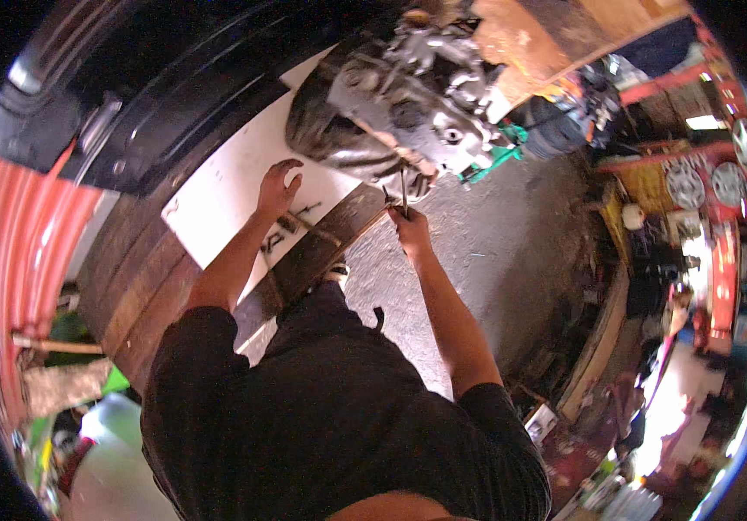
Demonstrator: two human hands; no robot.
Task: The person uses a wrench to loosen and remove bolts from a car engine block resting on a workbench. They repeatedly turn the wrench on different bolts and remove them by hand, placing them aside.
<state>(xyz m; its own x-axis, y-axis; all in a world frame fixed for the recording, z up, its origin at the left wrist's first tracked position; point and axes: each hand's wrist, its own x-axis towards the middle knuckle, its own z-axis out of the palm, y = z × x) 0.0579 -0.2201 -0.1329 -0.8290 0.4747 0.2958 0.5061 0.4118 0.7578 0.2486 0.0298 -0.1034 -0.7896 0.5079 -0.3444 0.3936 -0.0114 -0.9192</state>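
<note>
My left hand [280, 187] hovers over or rests on a white board [217, 187], fingers spread and curved with nothing in them; I cannot tell if it touches. In my right hand [411, 233], the fingers are closed round a slim metal rod-like tool [405, 187]. Its upper end points at the near edge of a grey metal engine or gearbox casing [413, 108]. Dark, crumpled sheeting [330, 143] lies under and beside the casing. Several small dark metal pieces [274, 241] lie on the board near my left forearm.
The board lies on a dark wooden bench [135, 295]. A black vehicle panel [191, 87] spans the far left. A green item [497, 161] and a dark round container [549, 124] are beyond the casing. Wheel covers [684, 185] hang at the right, above cluttered shelving.
</note>
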